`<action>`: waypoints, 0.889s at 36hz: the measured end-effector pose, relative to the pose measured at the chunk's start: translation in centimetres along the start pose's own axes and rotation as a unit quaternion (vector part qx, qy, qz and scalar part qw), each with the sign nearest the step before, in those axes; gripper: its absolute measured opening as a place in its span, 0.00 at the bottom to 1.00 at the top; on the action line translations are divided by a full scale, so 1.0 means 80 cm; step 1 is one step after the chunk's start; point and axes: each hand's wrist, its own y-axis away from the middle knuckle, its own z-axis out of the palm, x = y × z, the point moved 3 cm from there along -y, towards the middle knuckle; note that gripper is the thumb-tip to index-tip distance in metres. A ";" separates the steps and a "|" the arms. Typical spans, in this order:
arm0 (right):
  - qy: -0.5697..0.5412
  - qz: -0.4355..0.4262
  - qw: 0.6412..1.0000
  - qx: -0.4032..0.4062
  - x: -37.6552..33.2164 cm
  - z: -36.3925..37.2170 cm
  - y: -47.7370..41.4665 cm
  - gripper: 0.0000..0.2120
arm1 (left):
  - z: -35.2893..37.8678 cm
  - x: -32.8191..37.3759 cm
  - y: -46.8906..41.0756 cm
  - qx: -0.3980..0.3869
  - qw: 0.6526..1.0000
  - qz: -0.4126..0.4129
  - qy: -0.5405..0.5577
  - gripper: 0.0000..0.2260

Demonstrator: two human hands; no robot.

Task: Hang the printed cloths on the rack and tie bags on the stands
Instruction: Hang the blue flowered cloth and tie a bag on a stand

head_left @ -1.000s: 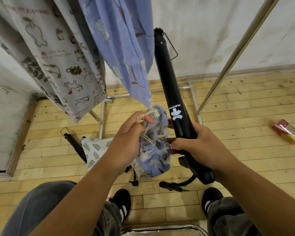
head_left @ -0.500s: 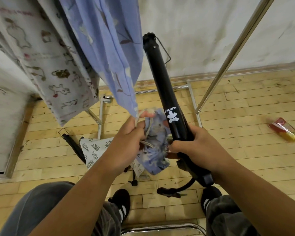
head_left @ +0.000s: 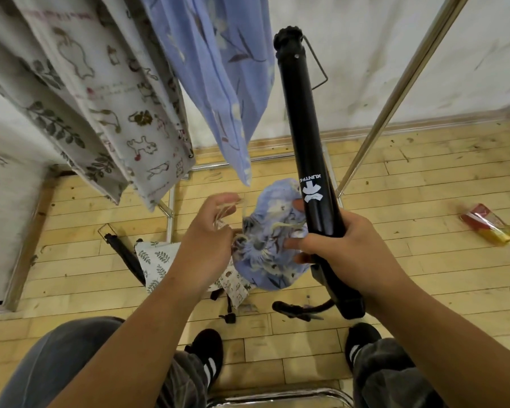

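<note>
While R grip [head_left: 357, 251] holds logo'd stand [head_left: 306, 128], L grip [head_left: 209, 234] pinches bag [head_left: 271, 260] cord [head_left: 286, 224], lettering unclear.

- Two cloths hang at upper left: the outer cloth [head_left: 100, 98] leftmost, the inner cloth [head_left: 218, 69] just right of it.
- A stand [head_left: 306, 128] rises at centre; the rack post [head_left: 395, 98] slants further right.
- A bag [head_left: 273, 240] sits against the stand's left side, between the left hand [head_left: 209, 231] and the right hand [head_left: 345, 248].
- On the floor [head_left: 424, 172] beyond the left hand lie a second stand [head_left: 124, 257] and another bag [head_left: 156, 260], seemingly touching; a packet [head_left: 489, 228] lies near the floor's right edge.
</note>
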 end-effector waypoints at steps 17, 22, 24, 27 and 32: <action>0.001 -0.025 1.000 0.014 -0.004 0.000 0.001 0.12 | 0.005 0.006 0.008 -0.036 0.990 0.033 -0.130 0.08; 0.005 -0.020 1.000 0.023 -0.001 0.000 -0.001 0.12 | 0.001 0.006 0.006 0.044 0.993 0.026 -0.110 0.06; -0.010 -0.012 1.000 0.019 0.001 0.002 0.000 0.12 | 0.002 0.003 0.007 0.043 0.997 0.004 -0.062 0.06; -0.028 -0.010 0.999 0.018 0.000 0.004 0.000 0.12 | 0.008 0.002 0.010 0.004 0.999 -0.028 -0.018 0.07; -0.044 -0.018 0.999 0.024 -0.005 0.005 0.000 0.13 | 0.013 -0.004 0.010 -0.053 0.993 -0.095 0.054 0.10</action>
